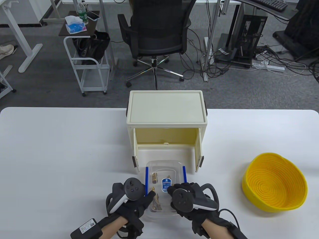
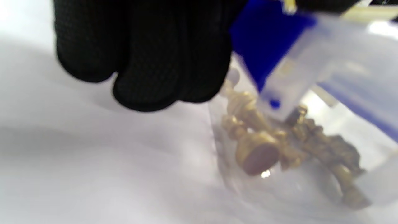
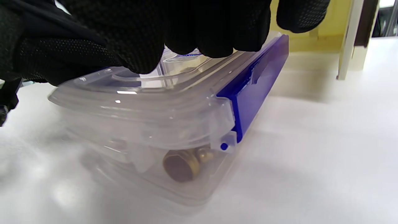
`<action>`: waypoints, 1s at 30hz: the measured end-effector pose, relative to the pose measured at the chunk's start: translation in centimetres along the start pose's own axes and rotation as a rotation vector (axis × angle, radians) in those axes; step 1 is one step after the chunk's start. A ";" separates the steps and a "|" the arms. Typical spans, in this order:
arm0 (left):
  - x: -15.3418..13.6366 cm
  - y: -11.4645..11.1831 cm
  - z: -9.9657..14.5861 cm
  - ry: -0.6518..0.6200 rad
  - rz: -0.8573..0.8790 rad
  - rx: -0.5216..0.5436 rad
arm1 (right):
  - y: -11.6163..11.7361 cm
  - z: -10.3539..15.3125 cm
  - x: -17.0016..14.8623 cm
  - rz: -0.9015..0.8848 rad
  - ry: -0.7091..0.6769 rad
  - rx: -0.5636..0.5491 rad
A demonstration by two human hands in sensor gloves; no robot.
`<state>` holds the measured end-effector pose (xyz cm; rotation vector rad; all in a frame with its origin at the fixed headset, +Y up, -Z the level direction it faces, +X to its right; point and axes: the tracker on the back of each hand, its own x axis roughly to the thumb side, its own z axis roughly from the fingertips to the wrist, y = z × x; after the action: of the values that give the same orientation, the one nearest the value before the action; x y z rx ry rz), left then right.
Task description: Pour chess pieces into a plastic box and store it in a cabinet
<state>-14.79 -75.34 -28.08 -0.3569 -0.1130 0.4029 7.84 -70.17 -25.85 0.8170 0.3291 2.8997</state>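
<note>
A clear plastic box [image 1: 163,171] with its lid on and blue side latches lies on the white table [image 1: 62,154], just in front of the open cream cabinet [image 1: 165,107]. Gold chess pieces [image 1: 154,178] lie inside it, seen close up in the left wrist view as chess pieces [image 2: 264,146] and in the right wrist view as chess pieces [image 3: 180,165]. My left hand [image 1: 147,197] curls over the box's left edge by the left latch [image 2: 264,40], which stands flipped out. My right hand [image 1: 172,191] presses its fingertips [image 3: 186,43] on the lid; the right latch [image 3: 255,90] lies down.
An empty yellow woven basket [image 1: 251,189] sits on the table at the right. The cabinet doors [image 1: 199,154] stand open on both sides of its mouth. Beyond the table are an office chair [image 1: 157,32] and a small cart [image 1: 87,57].
</note>
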 end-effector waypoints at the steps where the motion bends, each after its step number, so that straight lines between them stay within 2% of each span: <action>1: -0.2 0.7 0.3 0.006 -0.005 0.035 | -0.3 0.1 -0.4 -0.047 0.008 -0.019; 4: -0.8 3.0 1.1 -0.025 0.015 0.185 | -1.1 0.6 -1.7 -0.186 0.064 -0.170; 6: -1.3 5.0 2.1 -0.036 0.003 0.285 | -1.8 1.2 -3.1 -0.239 0.160 -0.256; 8: -1.7 6.2 2.7 -0.047 -0.017 0.346 | -2.0 1.5 -4.2 -0.282 0.244 -0.263; 10: -2.1 7.3 3.3 -0.050 -0.045 0.409 | -1.8 1.7 -5.7 -0.379 0.353 -0.206; 11: -2.3 7.7 3.4 -0.064 -0.051 0.417 | -1.4 1.8 -6.5 -0.465 0.412 -0.152; 15: -3.1 8.2 3.5 -0.075 -0.028 0.419 | 1.4 1.0 -8.7 -0.815 0.447 0.020; 18: -3.2 8.1 3.2 -0.078 -0.009 0.388 | 3.4 0.4 -9.2 -0.992 0.454 0.021; 20: -3.2 7.9 3.0 -0.080 -0.018 0.384 | 4.2 -0.1 -9.2 -1.012 0.461 -0.003; 23: -3.2 7.8 2.9 -0.080 -0.032 0.379 | 4.8 -0.7 -9.0 -0.992 0.456 0.017; 30: -3.4 7.6 2.7 -0.071 -0.024 0.366 | 6.4 -1.5 -9.0 -1.153 0.440 0.082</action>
<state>-21.18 -69.32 -28.49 0.0191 -0.1103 0.4040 14.41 -78.13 -30.08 -0.0816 0.6735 1.9103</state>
